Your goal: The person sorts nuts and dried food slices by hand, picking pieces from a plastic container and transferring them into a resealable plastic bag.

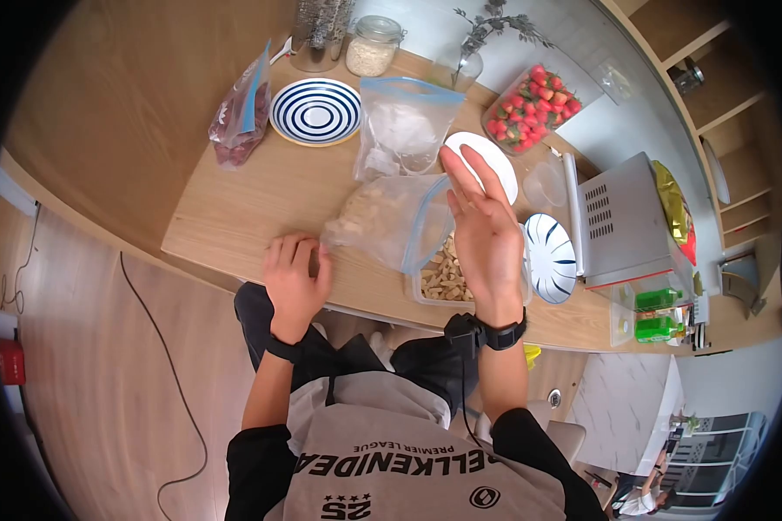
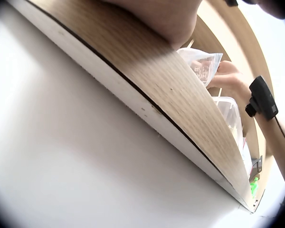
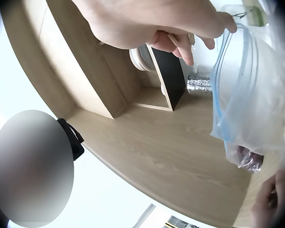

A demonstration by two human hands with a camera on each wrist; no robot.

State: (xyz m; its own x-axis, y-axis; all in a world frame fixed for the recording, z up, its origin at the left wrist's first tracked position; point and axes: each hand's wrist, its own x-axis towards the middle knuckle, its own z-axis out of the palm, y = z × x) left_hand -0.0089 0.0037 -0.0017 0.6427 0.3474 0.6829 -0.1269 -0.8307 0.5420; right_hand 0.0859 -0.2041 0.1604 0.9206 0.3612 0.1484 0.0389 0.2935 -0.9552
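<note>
A clear zip bag with a blue seal lies on the table, beige contents toward its closed end. Its mouth overlaps a clear plastic container of beige stick-like pieces. My right hand is raised over the container, palm up and fingers extended. In the right wrist view, a fingertip of the right hand is right at the seal edge of the zip bag. My left hand rests at the table's front edge, fingers loosely bent, thumb close to the bag's closed corner.
Behind stand another zip bag with white contents, a blue-ringed plate, a bag of dark red pieces and a glass jar. Rightward are a white plate, a box of strawberries, a striped dish and a grey appliance.
</note>
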